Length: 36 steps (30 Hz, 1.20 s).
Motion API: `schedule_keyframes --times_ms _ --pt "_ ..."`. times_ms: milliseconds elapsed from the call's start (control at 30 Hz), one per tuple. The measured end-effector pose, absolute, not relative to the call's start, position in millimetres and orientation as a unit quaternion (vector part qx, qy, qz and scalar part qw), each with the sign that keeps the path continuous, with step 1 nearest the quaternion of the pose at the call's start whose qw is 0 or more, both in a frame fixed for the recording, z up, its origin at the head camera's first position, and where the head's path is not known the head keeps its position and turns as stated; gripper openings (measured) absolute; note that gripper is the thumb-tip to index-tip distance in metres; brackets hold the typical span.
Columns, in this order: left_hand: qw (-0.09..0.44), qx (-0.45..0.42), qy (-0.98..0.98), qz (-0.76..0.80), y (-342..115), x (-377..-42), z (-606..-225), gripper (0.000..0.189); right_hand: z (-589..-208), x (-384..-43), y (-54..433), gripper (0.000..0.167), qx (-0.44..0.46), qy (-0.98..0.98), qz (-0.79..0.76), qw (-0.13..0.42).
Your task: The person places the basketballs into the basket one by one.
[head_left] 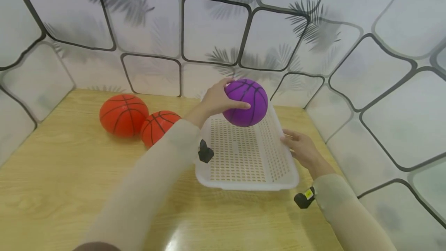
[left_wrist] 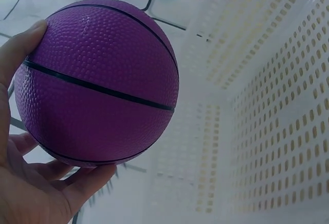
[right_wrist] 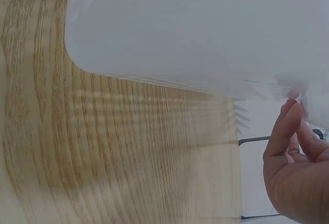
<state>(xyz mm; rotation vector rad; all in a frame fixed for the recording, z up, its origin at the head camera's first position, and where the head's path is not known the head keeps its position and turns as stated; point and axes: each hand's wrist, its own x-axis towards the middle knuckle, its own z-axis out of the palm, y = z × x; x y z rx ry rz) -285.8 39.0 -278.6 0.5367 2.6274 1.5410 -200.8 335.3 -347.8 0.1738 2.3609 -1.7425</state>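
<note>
A small purple toy basketball (head_left: 246,103) with black lines is gripped by my left hand (head_left: 220,98) over the far part of a white plastic basket (head_left: 244,185). In the left wrist view the thumb and fingers curl round one side of the purple ball (left_wrist: 100,82), and the perforated basket wall (left_wrist: 288,116) is beside it. On the basket's right side, my right hand (head_left: 303,148) pinches the rim. The right wrist view has the right hand (right_wrist: 300,170) at the edge of the basket's smooth outer wall (right_wrist: 180,34). No ball shows inside the basket.
Two orange-red toy basketballs, a larger one (head_left: 124,115) and a smaller one (head_left: 158,127), lie together on the wooden table (head_left: 62,173) left of the basket. My left forearm partly covers the smaller one. Patterned walls (head_left: 150,30) close off the back and both sides.
</note>
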Motion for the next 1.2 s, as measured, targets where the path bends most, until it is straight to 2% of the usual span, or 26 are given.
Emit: schedule_keyframes --times_ms 600,1200 --pt "0.043 0.117 0.839 0.529 72.1 -299.7 -316.9 0.101 -350.9 -203.7 335.1 0.054 0.061 0.801 -0.586 0.102" --pt "0.051 0.086 0.844 0.528 93.6 -298.1 -347.7 0.102 -347.4 -200.6 336.1 0.054 0.061 0.798 -0.591 0.105"
